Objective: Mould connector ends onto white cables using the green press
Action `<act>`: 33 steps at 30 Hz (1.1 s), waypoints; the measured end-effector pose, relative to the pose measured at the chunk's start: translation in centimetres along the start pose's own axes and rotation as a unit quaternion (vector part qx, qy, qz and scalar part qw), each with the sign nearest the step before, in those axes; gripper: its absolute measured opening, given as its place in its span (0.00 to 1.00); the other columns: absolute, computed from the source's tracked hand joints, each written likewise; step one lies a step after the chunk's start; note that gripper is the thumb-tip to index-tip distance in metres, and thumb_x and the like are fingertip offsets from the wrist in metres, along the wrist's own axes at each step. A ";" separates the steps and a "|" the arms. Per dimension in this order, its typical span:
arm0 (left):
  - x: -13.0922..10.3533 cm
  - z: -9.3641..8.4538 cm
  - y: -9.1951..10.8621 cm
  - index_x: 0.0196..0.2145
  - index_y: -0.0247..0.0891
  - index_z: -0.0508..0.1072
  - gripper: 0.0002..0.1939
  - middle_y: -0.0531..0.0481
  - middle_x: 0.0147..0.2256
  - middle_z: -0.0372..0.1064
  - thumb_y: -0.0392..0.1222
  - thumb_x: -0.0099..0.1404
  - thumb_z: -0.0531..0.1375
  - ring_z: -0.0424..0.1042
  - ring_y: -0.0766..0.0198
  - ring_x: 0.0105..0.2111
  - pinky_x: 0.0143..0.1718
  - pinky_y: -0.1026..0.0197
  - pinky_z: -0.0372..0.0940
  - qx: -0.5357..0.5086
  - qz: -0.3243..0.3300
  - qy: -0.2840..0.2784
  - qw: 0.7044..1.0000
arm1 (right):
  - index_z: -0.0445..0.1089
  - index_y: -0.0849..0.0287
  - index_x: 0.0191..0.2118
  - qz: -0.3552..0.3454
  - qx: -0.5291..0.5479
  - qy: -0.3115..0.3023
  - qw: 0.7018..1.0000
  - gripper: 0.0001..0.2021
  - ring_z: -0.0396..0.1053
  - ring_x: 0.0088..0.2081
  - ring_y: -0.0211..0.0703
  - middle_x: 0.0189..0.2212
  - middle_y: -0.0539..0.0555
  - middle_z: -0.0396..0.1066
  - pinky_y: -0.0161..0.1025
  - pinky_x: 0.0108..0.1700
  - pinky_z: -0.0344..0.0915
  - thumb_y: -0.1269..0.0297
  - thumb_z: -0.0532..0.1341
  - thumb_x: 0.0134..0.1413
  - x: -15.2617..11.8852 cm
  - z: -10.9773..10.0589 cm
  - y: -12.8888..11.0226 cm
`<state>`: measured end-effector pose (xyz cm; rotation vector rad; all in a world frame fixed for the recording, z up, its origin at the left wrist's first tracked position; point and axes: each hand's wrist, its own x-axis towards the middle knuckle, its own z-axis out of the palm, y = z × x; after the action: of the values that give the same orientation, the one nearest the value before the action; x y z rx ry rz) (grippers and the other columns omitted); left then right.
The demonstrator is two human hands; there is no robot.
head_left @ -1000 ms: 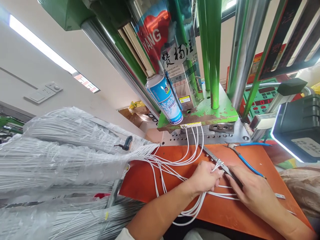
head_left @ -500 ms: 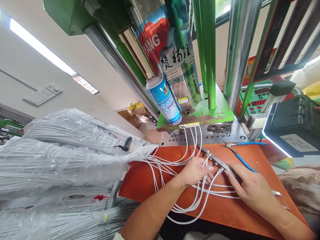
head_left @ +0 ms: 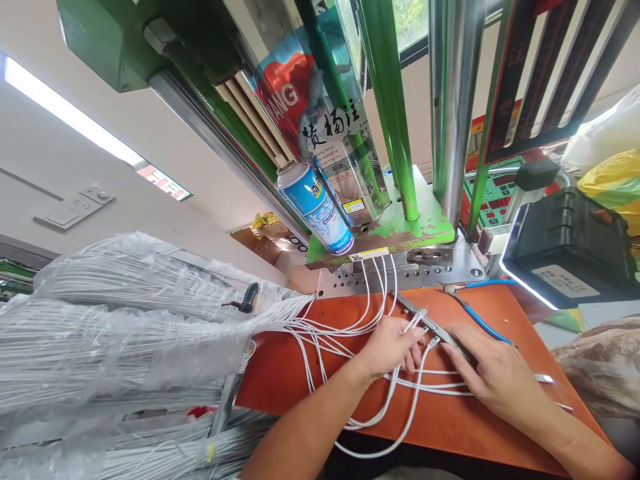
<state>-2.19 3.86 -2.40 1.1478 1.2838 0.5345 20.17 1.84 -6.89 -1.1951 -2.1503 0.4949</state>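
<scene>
Your left hand [head_left: 393,347] is pinching white cables [head_left: 414,321] close to their ends, right beside the slim metal bar [head_left: 434,325] that lies slantwise above the orange work surface [head_left: 450,427]. Your right hand [head_left: 500,367] is closed around the near end of that bar, fingers along its edge. Another cable loops toward you from a connector at the bar. Just beyond your right hand lie blue-handled pliers [head_left: 486,325]; a spray can [head_left: 317,212] stands on the green plate [head_left: 420,230] behind.
</scene>
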 end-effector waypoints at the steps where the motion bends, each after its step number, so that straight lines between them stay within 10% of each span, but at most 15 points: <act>1: -0.1 -0.3 0.0 0.35 0.34 0.73 0.25 0.50 0.22 0.71 0.63 0.65 0.60 0.64 0.69 0.15 0.18 0.67 0.56 -0.001 0.004 0.014 1.000 | 0.69 0.52 0.47 0.016 -0.001 0.017 1.000 0.12 0.72 0.38 0.46 0.40 0.52 0.75 0.43 0.40 0.61 0.53 0.53 0.74 0.0 0.0 0.0; 5: -1.0 -1.3 0.0 0.41 0.35 0.71 0.24 0.60 0.16 0.60 0.62 0.70 0.57 0.55 0.74 0.15 0.19 0.70 0.49 -0.010 0.053 0.102 0.993 | 0.68 0.52 0.46 0.052 0.002 0.053 0.997 0.12 0.72 0.34 0.45 0.37 0.50 0.75 0.43 0.39 0.61 0.53 0.52 0.74 0.1 0.1 -0.1; 25: -0.9 -1.7 -0.4 0.34 0.37 0.69 0.15 0.57 0.19 0.67 0.53 0.65 0.62 0.61 0.72 0.12 0.12 0.71 0.52 -0.016 -0.008 0.011 1.000 | 0.69 0.55 0.47 -0.001 0.002 -0.013 1.000 0.11 0.71 0.36 0.46 0.38 0.55 0.75 0.43 0.39 0.62 0.57 0.52 0.74 0.3 -0.9 -0.3; 33: -0.7 -0.5 -0.4 0.31 0.36 0.69 0.15 0.55 0.18 0.67 0.52 0.66 0.61 0.59 0.72 0.12 0.13 0.70 0.50 -0.014 0.004 0.063 0.998 | 0.70 0.55 0.44 -0.015 0.024 -0.026 0.999 0.12 0.71 0.35 0.45 0.36 0.54 0.74 0.42 0.39 0.62 0.56 0.52 0.74 0.4 -1.1 -0.3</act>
<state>-2.91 3.28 -2.32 1.1115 1.3751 0.6367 20.57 2.06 -5.75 -1.1341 -2.1832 0.5676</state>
